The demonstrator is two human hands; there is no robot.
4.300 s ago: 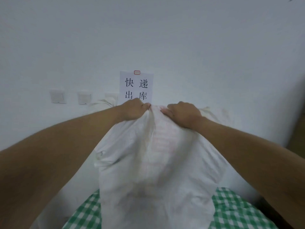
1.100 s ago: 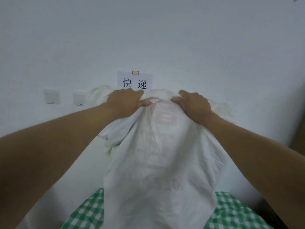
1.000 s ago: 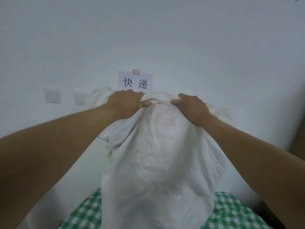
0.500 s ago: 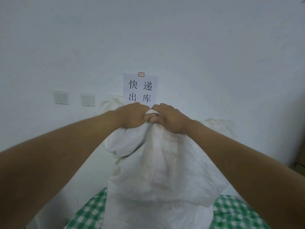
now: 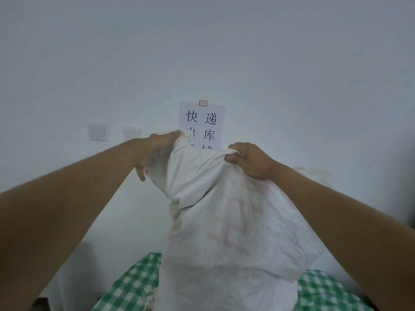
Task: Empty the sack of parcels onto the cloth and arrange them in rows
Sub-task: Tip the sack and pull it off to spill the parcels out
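A large white woven sack (image 5: 231, 232) with faded red print hangs upside down in front of me, held up at arm's length. My left hand (image 5: 157, 151) grips a bunched corner of its raised end at the upper left. My right hand (image 5: 249, 159) grips a fold of the same end a little lower on the right. Below the sack lies the green-and-white checked cloth (image 5: 132, 286), showing on both sides of it. No parcels are visible; the sack hides whatever is under it.
A white wall fills the view, with a paper sign (image 5: 202, 122) bearing black characters behind the sack. Two white switch plates (image 5: 98, 131) sit to the sign's left. Another pale crumpled sack (image 5: 314, 172) shows behind my right forearm.
My hands, together at the sack's top half a second ago, have spread apart. The left hand has risen and shifted left with a corner; the sack's body hangs lower and fuller.
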